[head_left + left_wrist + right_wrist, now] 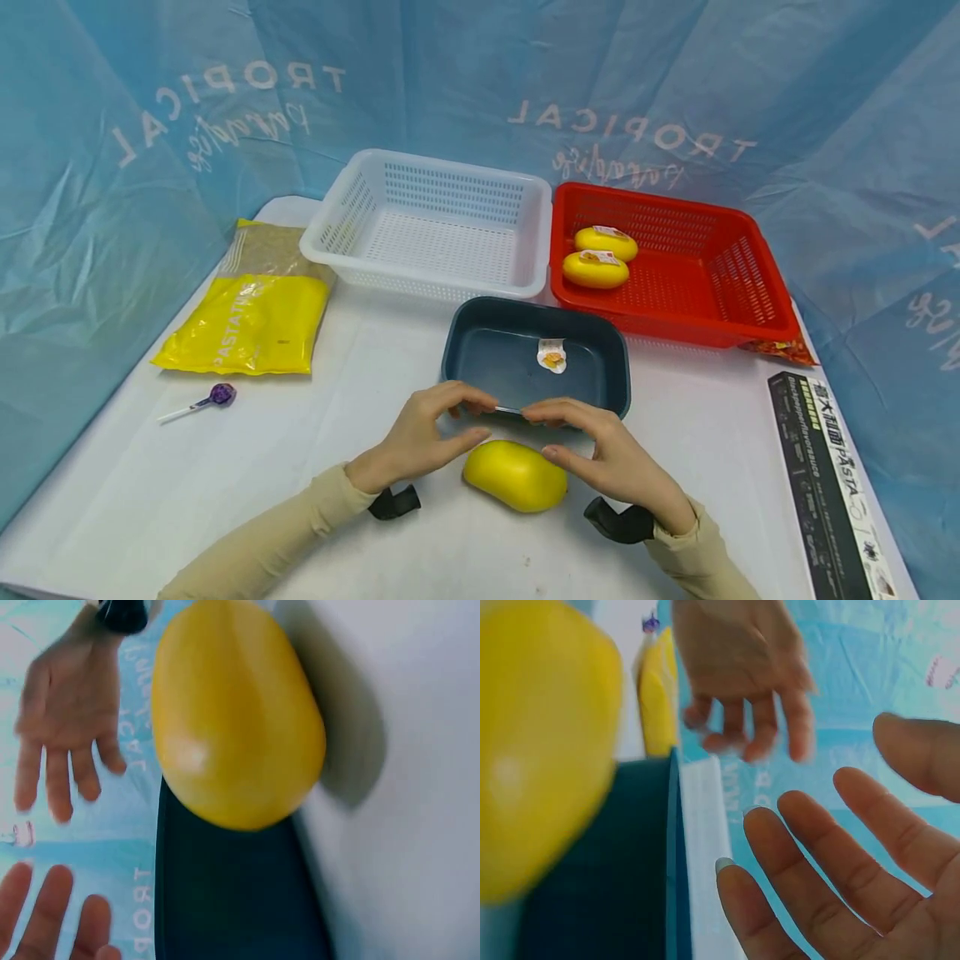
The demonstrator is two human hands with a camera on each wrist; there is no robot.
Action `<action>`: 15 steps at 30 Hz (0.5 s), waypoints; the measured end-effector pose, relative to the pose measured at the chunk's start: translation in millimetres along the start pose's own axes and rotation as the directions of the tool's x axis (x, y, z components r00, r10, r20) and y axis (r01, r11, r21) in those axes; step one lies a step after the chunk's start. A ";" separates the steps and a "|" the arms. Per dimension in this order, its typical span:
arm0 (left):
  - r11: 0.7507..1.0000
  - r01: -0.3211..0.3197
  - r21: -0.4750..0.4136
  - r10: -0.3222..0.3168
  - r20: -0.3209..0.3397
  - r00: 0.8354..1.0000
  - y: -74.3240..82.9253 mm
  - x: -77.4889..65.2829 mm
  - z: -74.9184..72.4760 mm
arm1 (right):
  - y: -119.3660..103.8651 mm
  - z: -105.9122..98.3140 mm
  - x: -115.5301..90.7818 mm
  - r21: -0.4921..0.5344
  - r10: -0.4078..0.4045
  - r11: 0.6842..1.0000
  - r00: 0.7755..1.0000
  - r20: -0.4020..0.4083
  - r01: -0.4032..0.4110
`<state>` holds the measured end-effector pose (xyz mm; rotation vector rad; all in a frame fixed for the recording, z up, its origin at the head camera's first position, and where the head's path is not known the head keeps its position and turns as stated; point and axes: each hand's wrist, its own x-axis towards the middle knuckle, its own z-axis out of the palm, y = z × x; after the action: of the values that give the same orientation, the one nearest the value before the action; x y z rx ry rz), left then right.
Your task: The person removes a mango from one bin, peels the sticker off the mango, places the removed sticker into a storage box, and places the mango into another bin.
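Observation:
A smooth yellow mango (pixel 516 476) lies on the white table, between and just below my two hands in the head view. My left hand (pixel 427 433) hovers at its upper left with relaxed, slightly bent fingers and nothing in them. Opposite it, my right hand (pixel 611 454) is held the same way, thumb near the mango's right end. Both hands' fingertips overlap the front rim of a dark blue tray (pixel 495 367), in which a white sticker (pixel 552 356) with a fruit picture lies. In the left wrist view the mango (pixel 238 712) looms large beside the spread right hand (pixel 71 712).
Behind the tray stand a white basket (pixel 427 279) and a red basket (pixel 720 321); the red one holds two labelled mangoes (pixel 596 270). To the left lie a yellow pasta bag (pixel 262 321) and a purple lollipop (pixel 222 395). A long black pasta box (pixel 817 483) lies at right.

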<state>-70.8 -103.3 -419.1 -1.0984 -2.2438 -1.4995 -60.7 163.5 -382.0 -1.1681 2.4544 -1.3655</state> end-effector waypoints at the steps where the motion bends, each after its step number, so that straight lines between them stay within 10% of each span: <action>1: 1.000 -0.012 -0.005 0.012 -0.034 0.999 -1.2 0.4 -1.3 | -0.6 3.1 -1.2 0.015 0.014 1.000 1.000 0.015 -0.014; 15: 0.998 0.065 0.024 -0.051 -0.387 0.920 -29.5 15.6 -40.3 | 10.2 31.0 -9.3 -0.012 0.062 0.998 0.993 0.104 -0.061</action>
<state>-110.4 -137.0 -412.8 -0.6559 -2.0313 -1.5336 -46.8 151.5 -410.6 -1.1253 2.4051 -1.2452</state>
